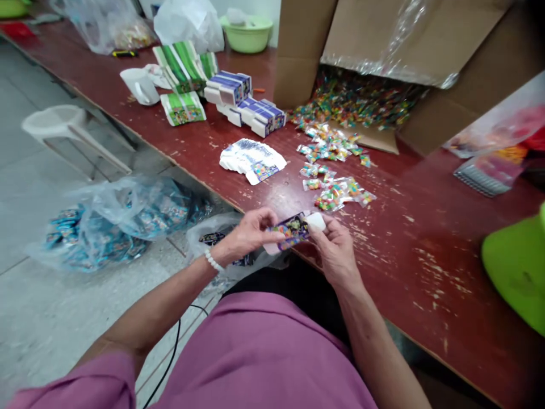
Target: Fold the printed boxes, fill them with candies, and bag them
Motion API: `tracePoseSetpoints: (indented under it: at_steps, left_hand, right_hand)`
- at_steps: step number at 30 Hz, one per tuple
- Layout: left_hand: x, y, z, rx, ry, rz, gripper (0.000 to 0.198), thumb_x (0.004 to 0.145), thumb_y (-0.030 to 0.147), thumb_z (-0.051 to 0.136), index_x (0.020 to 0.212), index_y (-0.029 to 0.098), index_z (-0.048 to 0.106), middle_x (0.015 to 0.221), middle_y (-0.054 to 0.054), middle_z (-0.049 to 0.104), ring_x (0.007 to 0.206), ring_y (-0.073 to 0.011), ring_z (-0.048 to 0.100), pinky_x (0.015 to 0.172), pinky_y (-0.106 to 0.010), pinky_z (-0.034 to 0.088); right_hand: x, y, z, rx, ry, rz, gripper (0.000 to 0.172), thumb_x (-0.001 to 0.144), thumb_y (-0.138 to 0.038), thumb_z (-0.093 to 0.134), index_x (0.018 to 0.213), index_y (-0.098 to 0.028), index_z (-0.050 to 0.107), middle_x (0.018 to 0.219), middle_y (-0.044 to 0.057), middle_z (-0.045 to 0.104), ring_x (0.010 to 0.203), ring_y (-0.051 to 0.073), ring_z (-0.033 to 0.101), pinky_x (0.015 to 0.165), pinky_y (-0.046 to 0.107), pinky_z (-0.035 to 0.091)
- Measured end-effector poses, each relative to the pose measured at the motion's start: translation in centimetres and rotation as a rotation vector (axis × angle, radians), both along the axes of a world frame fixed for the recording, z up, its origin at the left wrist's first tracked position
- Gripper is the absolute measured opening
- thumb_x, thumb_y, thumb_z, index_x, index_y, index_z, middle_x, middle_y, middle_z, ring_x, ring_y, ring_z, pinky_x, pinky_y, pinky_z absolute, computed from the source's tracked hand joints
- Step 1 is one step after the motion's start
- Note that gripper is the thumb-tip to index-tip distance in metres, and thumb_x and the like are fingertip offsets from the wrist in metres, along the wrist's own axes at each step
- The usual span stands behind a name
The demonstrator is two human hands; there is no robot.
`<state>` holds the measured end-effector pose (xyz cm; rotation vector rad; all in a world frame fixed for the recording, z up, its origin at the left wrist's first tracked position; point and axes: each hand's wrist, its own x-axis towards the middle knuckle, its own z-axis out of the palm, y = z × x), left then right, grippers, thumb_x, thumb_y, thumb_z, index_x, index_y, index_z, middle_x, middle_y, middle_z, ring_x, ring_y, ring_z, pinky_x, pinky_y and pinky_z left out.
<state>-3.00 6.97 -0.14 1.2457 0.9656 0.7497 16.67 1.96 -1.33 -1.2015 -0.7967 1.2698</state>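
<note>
- Both hands pinch one small purple printed box (292, 232) at the near table edge: the left hand (249, 233) closes thumb and fingers on its left end, the right hand (336, 250) grips the right end, thumb by the white end flap
- Judging by the raised flap, the box is being folded shut or made up; the next move seems to call for a firm hold by the left hand while the right fingers press the flap
- At 12 o'clock from the hands, close by, a loose scatter of small candy packets (336, 193) lies on the red table (426, 238)
- At 11 o'clock, a fanned pile of flat white box blanks (251, 159) rests, apart from the packets
- At 9 o'clock, off the table and lower, a clear bag of blue packs (114, 221) sits on the floor
- Farther at 11 o'clock stand blue-and-white cartons (247, 105), green-striped cartons (183, 85) and a white mug (140, 85)
- At 1 o'clock, a tipped cardboard box (383, 40) spills more packets onto the table
- Farthest, at 12 o'clock, a green basin (249, 31) stands beside plastic bags
</note>
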Motion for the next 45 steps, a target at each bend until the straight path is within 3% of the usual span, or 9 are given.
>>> tracePoseSetpoints:
  at_steps: [4, 7, 17, 22, 25, 32, 35, 39, 45]
  left_hand:
    - [0.4, -5.0, -0.3, -0.504, -0.278, -0.382, 0.048, 0.066, 0.036, 0.084, 0.105, 0.015, 0.066, 0.096, -0.007, 0.071, 0.078, -0.0171, 0.067, 0.075, -0.03, 0.051]
    - [1.7, -7.4, -1.4, -0.655, -0.423, -0.445, 0.044, 0.065, 0.041, 0.084, 0.095, 0.013, 0.069, 0.087, -0.009, 0.072, 0.069, -0.0172, 0.068, 0.069, -0.03, 0.052]
    - [2.9, -8.2, -1.7, -0.387, -0.258, -0.188, 0.031, 0.071, 0.041, 0.079, 0.074, 0.014, 0.064, 0.059, 0.002, 0.059, 0.045, -0.0105, 0.053, 0.047, -0.024, 0.049]
    - [2.5, -7.4, -2.0, -0.352, -0.191, -0.074, 0.03, 0.074, 0.041, 0.077, 0.078, 0.013, 0.067, 0.062, -0.001, 0.065, 0.049, -0.0139, 0.06, 0.05, -0.026, 0.05]
    - [2.4, -6.7, -1.9, -0.242, -0.088, -0.072, 0.025, 0.077, 0.037, 0.075, 0.077, 0.013, 0.067, 0.065, -0.001, 0.065, 0.058, -0.0125, 0.061, 0.058, -0.023, 0.048]
    - [2.6, -7.0, -1.5, -0.047, -0.11, 0.155, 0.051, 0.078, 0.03, 0.075, 0.122, 0.022, 0.052, 0.096, -0.002, 0.07, 0.077, -0.0151, 0.068, 0.07, -0.026, 0.054]
    - [2.8, -7.3, -1.3, -0.031, -0.128, 0.181, 0.065, 0.079, 0.028, 0.073, 0.136, 0.028, 0.044, 0.109, -0.003, 0.07, 0.072, -0.0132, 0.068, 0.066, -0.025, 0.055]
    - [3.1, -7.2, -1.2, -0.072, -0.206, 0.152, 0.048, 0.081, 0.028, 0.072, 0.125, 0.027, 0.052, 0.111, -0.002, 0.069, 0.073, -0.013, 0.067, 0.068, -0.026, 0.057]
    - [2.0, -6.6, -1.1, -0.131, -0.087, 0.118, 0.031, 0.083, 0.042, 0.071, 0.104, 0.021, 0.063, 0.092, -0.001, 0.07, 0.079, -0.0152, 0.066, 0.064, -0.021, 0.054]
  right_hand:
    - [-0.3, -1.5, 1.3, 0.005, -0.118, 0.283, 0.027, 0.082, -0.04, 0.074, 0.098, -0.022, 0.065, 0.081, 0.001, 0.067, 0.067, 0.014, 0.06, 0.057, 0.023, 0.05]
    - [0.5, -2.6, 1.6, 0.024, -0.234, 0.48, 0.021, 0.086, -0.039, 0.071, 0.096, -0.021, 0.066, 0.08, 0.0, 0.065, 0.069, 0.013, 0.058, 0.059, 0.022, 0.049]
    - [-0.6, -4.0, 1.5, -0.035, -0.005, 0.341, 0.054, 0.081, -0.037, 0.078, 0.129, -0.028, 0.055, 0.098, 0.002, 0.069, 0.073, 0.014, 0.064, 0.064, 0.024, 0.055]
    - [-2.1, -4.2, 0.5, -0.081, 0.074, 0.321, 0.029, 0.081, -0.042, 0.075, 0.098, -0.02, 0.067, 0.082, 0.002, 0.071, 0.046, 0.01, 0.055, 0.042, 0.023, 0.047]
    - [-2.1, -3.8, 0.2, -0.059, -0.026, 0.186, 0.024, 0.079, -0.041, 0.076, 0.082, -0.017, 0.069, 0.072, 0.001, 0.069, 0.05, 0.01, 0.056, 0.048, 0.023, 0.048]
    - [-1.5, -2.9, 0.1, 0.012, -0.216, -0.044, 0.05, 0.072, -0.033, 0.081, 0.116, -0.023, 0.059, 0.073, -0.005, 0.065, 0.063, 0.012, 0.061, 0.062, 0.024, 0.051]
    - [-1.7, -3.2, -0.1, 0.074, -0.176, -0.036, 0.04, 0.078, -0.033, 0.077, 0.112, -0.024, 0.058, 0.081, -0.002, 0.069, 0.072, 0.013, 0.064, 0.069, 0.026, 0.051]
    - [-1.4, -3.2, -0.5, 0.102, -0.161, 0.003, 0.02, 0.085, -0.038, 0.069, 0.094, -0.021, 0.068, 0.086, 0.001, 0.07, 0.076, 0.014, 0.062, 0.073, 0.027, 0.049]
    - [-0.5, -2.3, -0.2, -0.062, -0.069, 0.101, 0.028, 0.07, -0.041, 0.08, 0.071, -0.017, 0.065, 0.066, -0.003, 0.064, 0.06, 0.011, 0.054, 0.064, 0.025, 0.044]
